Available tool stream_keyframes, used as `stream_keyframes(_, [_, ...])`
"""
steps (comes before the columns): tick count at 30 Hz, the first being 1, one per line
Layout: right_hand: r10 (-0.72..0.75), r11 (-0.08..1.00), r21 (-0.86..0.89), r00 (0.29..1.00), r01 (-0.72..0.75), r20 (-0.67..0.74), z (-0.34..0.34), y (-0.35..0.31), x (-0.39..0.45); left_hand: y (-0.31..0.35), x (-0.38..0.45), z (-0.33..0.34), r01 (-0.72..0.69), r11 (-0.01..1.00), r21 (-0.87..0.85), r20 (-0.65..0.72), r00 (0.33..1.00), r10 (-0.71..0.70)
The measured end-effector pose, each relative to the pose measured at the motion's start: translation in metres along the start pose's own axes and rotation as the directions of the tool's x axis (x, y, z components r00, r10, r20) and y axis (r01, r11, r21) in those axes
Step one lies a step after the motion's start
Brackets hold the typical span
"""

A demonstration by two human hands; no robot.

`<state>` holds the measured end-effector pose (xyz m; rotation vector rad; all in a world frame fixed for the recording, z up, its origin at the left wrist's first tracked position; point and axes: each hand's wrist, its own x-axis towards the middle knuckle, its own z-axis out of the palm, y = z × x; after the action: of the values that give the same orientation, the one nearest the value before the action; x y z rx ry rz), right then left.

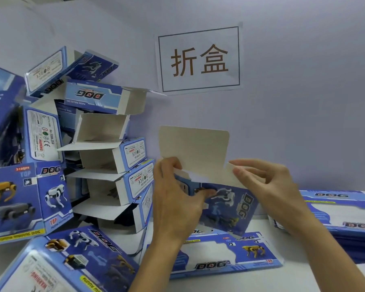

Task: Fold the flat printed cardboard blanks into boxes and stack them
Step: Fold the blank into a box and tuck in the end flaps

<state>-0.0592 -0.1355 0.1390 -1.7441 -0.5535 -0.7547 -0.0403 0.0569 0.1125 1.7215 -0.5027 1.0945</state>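
Observation:
A blue printed dog box [230, 207] is held up in mid-air at the centre, its large plain lid flap [194, 150] standing upright. My left hand [177, 199] grips the box's left end, thumb across the printed front. My right hand [268, 182] pinches a small white side flap at the box's upper right. A leaning stack of folded boxes [114, 157] with open ends stands to the left against the wall. A flat blank [230, 253] lies on the table under my hands. A pile of flat blanks [346, 216] sits at the right.
More folded boxes [27, 199] stand and lean at the far left, and one lies at the bottom left [67, 262]. A paper sign [199, 60] with two characters hangs on the wall. The white table [316, 277] shows at the bottom right.

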Motion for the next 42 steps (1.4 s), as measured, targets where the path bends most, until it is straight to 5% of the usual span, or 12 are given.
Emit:
stream_keyframes(2, [0.052,0.993,0.089,0.972,-0.074,0.231,-0.003,0.004,-0.003,-0.001,0.001,-0.001,0.060,0.993,-0.101,-0.019,0.998,-0.063])
stream_keyframes(4, [0.088,0.992,0.061,0.944,-0.113,0.319,-0.002,0.011,-0.006,0.000,0.003,-0.001,0.085,0.986,-0.140,-0.007,0.996,-0.087])
stream_keyframes(12, [0.150,0.956,0.216,0.962,-0.200,0.227,0.010,0.027,-0.008,0.012,-0.005,0.001,0.076,0.970,-0.230,0.231,0.973,-0.022])
stream_keyframes(19, [0.210,0.942,0.243,0.971,-0.232,0.116,0.017,0.028,-0.009,0.004,-0.003,0.002,0.198,0.925,-0.325,0.140,0.977,-0.160])
stream_keyframes(24, [0.283,0.916,0.244,0.945,-0.317,0.164,0.009,0.025,-0.007,-0.004,-0.008,0.008,0.345,0.906,-0.245,0.251,0.925,-0.284])
stream_keyframes(32, [0.258,0.916,0.317,0.966,-0.244,-0.002,0.041,0.029,-0.002,-0.004,-0.019,0.021,0.230,0.936,-0.267,0.187,0.965,-0.184])
stream_keyframes(36, [0.271,0.855,0.430,0.957,-0.290,0.108,0.029,0.034,-0.003,-0.009,-0.019,0.022,0.235,0.937,-0.259,0.204,0.961,-0.185])
stream_keyframes(42, [0.173,0.928,0.333,0.985,-0.167,0.010,0.025,0.033,-0.003,-0.004,-0.007,0.027,0.230,0.959,-0.164,0.107,0.971,-0.214])
